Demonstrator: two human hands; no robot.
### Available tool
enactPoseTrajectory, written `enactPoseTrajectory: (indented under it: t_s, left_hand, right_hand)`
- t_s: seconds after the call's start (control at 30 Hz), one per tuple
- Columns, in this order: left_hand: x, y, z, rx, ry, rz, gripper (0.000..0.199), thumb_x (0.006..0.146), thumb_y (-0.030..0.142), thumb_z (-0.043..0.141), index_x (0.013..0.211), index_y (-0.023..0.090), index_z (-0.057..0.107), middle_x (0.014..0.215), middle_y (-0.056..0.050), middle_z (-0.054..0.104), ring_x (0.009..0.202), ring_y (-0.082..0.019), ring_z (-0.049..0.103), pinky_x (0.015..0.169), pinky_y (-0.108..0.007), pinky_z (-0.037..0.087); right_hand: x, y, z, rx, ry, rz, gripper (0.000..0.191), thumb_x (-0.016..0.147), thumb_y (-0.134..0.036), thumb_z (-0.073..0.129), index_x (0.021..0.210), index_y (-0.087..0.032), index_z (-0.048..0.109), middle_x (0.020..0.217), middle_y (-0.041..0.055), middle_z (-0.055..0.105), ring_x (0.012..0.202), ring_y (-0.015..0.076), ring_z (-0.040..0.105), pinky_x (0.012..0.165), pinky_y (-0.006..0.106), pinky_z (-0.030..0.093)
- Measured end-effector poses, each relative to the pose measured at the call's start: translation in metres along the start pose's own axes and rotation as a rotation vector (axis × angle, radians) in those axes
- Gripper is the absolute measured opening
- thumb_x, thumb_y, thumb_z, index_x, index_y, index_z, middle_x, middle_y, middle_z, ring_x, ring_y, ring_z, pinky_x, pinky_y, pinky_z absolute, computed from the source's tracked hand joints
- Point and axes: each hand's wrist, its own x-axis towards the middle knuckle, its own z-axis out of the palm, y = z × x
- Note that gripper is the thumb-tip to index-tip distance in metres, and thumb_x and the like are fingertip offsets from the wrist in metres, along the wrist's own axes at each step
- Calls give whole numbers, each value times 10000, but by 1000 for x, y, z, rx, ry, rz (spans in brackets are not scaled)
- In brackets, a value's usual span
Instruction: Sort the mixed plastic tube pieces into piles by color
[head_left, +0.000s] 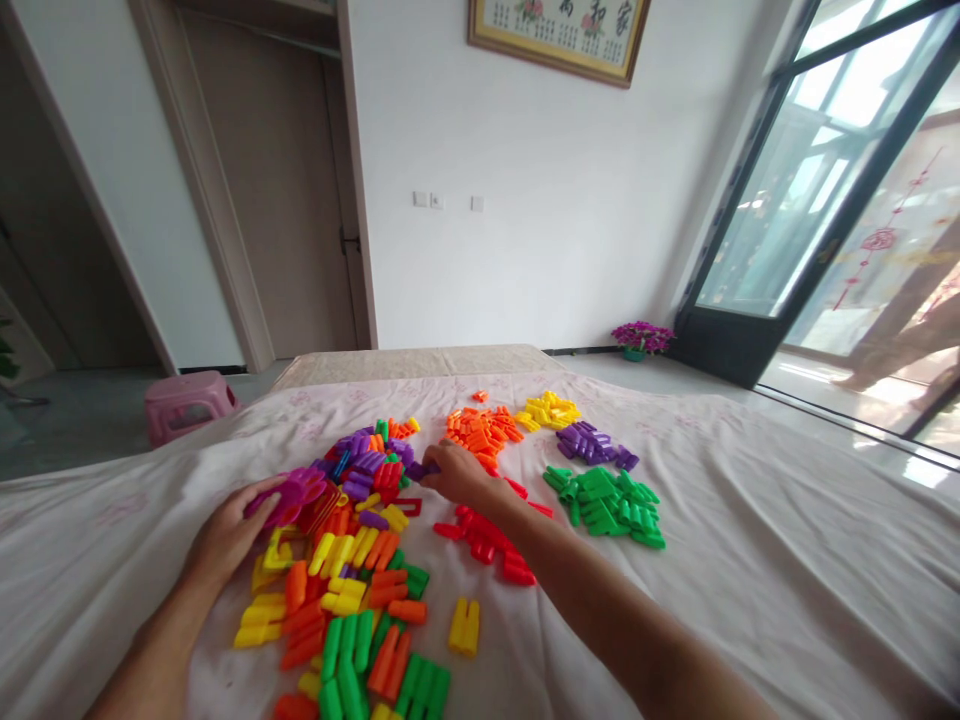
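Observation:
My left hand is closed on a magenta plastic toy piece with a scalloped, petal-like outline, at the left side of a mixed pile of building pieces. Further forward, my right hand pinches a purple building piece beside the pile's far right side. Yellow, orange, green, red and purple pieces lie jumbled in that pile. Beneath my right forearm is a group of red pieces, partly hidden by the arm. Just beyond the right hand sits a heap of orange pieces.
Separate groups of yellow, purple and green pieces lie to the right on a wrinkled pale cloth. One yellow piece lies alone near me. A pink stool stands off to the left.

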Motion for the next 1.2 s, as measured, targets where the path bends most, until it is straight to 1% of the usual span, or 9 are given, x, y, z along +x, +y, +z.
enactPoseTrajectory:
  t_s: [0.13, 0.33, 0.43, 0.53, 0.63, 0.77, 1.0, 1.1, 1.2]
  left_hand:
    - [1, -4, 1, -46, -39, -61, 471, 809, 500, 520, 1115, 183, 687, 1208, -120, 705, 1144, -299, 636, 1040, -424, 457]
    - [1, -6, 1, -34, -66, -78, 495, 830, 489, 503, 1179, 173, 655, 1262, -139, 670, 1192, -323, 600, 1064, -449, 426]
    - [2, -5, 2, -36, -57, -74, 472, 824, 479, 513, 1153, 179, 670, 1238, -128, 689, 1164, -334, 617, 1040, -462, 448]
    - [2, -6, 2, -39, -49, -81, 471, 815, 488, 526, 1140, 183, 677, 1227, -123, 699, 1136, -345, 633, 1000, -471, 481]
    - [2, -6, 2, -51, -60, -75, 495, 829, 487, 515, 1178, 170, 662, 1248, -139, 686, 1147, -332, 629, 1009, -454, 475]
    - [0, -4, 1, -67, -58, -71, 524, 831, 503, 501, 1188, 152, 656, 1267, -144, 670, 1185, -298, 611, 1056, -411, 435]
    - [1, -9, 3, -83, -39, -59, 495, 832, 477, 506, 1186, 167, 660, 1272, -125, 668, 1215, -269, 587, 1097, -405, 385]
    - [3, -12, 6, -78, -20, -42, 472, 825, 464, 521, 1169, 179, 675, 1256, -106, 680, 1199, -265, 600, 1080, -391, 405]
    - [3, -12, 6, -77, -7, -32, 457, 815, 452, 536, 1147, 176, 687, 1223, -101, 699, 1172, -263, 615, 1064, -380, 420]
  right_hand:
    - [-8, 41, -41, -54, 119, 87, 204, 847, -340, 649, 956, -173, 692, 927, 45, 669, 819, 143, 590, 666, 219, 360]
    - [-43, 139, -112, -281, 158, 432, 231, 849, -332, 625, 1005, -182, 705, 993, 89, 697, 904, 201, 618, 688, 246, 375]
    - [-61, 177, -131, -368, 106, 600, 261, 835, -289, 607, 1051, -183, 707, 1067, 112, 685, 952, 225, 616, 714, 266, 396]
    - [-70, 197, -131, -434, 30, 649, 322, 797, -338, 647, 1091, -219, 701, 1174, 112, 638, 1070, 267, 568, 773, 301, 414]
    - [-69, 204, -118, -438, -15, 597, 434, 767, -447, 683, 1162, -268, 665, 1258, 103, 581, 1158, 294, 504, 821, 340, 420]
    - [-67, 213, -103, -394, -46, 592, 368, 815, -376, 643, 1156, -240, 657, 1234, 121, 577, 1140, 271, 522, 797, 325, 424]
    - [-73, 231, -120, -454, -55, 636, 252, 773, -239, 632, 1011, -238, 715, 1171, 120, 617, 1121, 306, 546, 814, 373, 440]
    - [-54, 202, -118, -449, 12, 552, 285, 757, -185, 626, 1022, -226, 721, 1156, 114, 648, 1107, 290, 566, 835, 357, 440]
    - [-19, 146, -94, -253, 38, 294, 271, 802, -190, 580, 1037, -225, 710, 1059, 59, 702, 963, 206, 635, 786, 272, 445]
